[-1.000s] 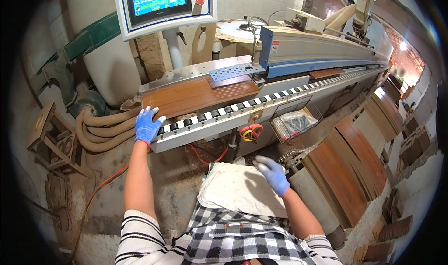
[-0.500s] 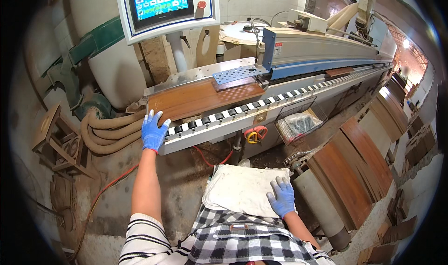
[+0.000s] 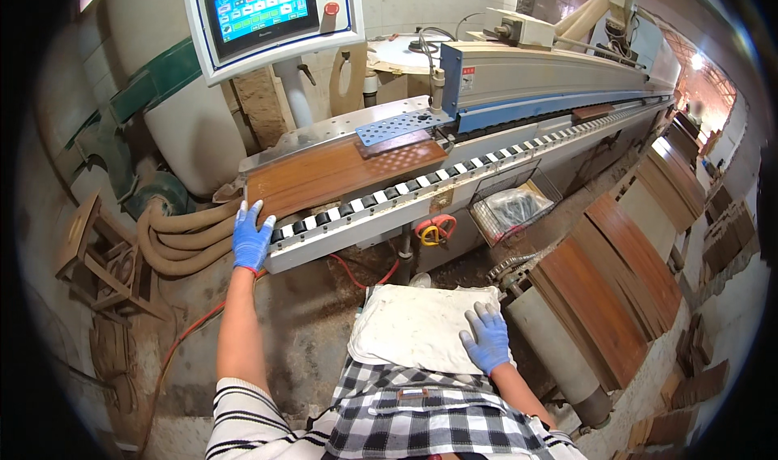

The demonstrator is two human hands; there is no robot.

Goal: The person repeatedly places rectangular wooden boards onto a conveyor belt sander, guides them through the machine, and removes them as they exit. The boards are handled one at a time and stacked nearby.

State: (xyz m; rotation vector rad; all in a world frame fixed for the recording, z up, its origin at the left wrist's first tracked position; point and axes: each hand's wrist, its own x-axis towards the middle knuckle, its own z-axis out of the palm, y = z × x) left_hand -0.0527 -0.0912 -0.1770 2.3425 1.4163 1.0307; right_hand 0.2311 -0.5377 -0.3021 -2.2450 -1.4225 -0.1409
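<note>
My left hand, in a blue glove with pale fingertips, lies against the near left end of a long reddish-brown wooden board. Its fingers are stretched out and touch the board's corner. The board lies flat on the machine's infeed bed, beside a row of black and white rollers. A perforated blue plate covers part of its far end. My right hand, gloved alike, rests with fingers spread on a folded white cloth over my lap.
A control panel with a lit screen stands behind the bed. The long machine runs off to the right. Stacked brown boards lie at right by a grey roller. Ridged hoses and a wooden stool are at left.
My left hand has slid slightly back toward the board's near left end. The whole view has shifted a little. My right hand stays on the cloth.
</note>
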